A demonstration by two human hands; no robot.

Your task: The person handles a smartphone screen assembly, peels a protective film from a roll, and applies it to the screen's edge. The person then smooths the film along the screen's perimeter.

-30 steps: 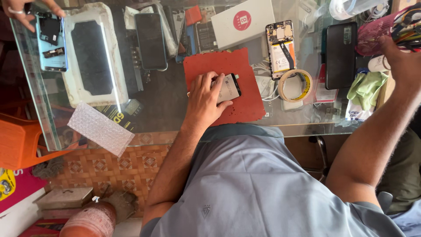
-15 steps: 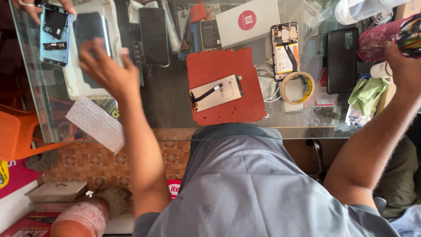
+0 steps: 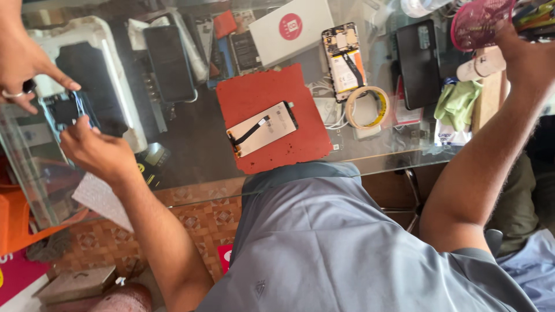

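Note:
My left hand (image 3: 95,151) reaches to the far left of the glass table and pinches the lower end of a blue phone (image 3: 65,111) with an opened back. Another person's hand (image 3: 23,66), wearing a ring, holds the same phone from above. My right hand (image 3: 520,55) is raised at the far right, against a maroon patterned pouch (image 3: 480,23); its fingers are hidden. On the red mat (image 3: 272,95) in front of me lies a phone screen panel (image 3: 266,128) with a black flex cable, untouched.
On the glass table (image 3: 191,156) lie a white tray (image 3: 124,110), a dark phone (image 3: 169,62), a white box (image 3: 289,29), an opened phone (image 3: 345,58), a tape roll (image 3: 367,107), a black phone (image 3: 419,63) and a green cloth (image 3: 457,104).
My left hand left the screen panel on the red mat, swung to the far left and closed on the blue phone. My right hand stayed at the far right.

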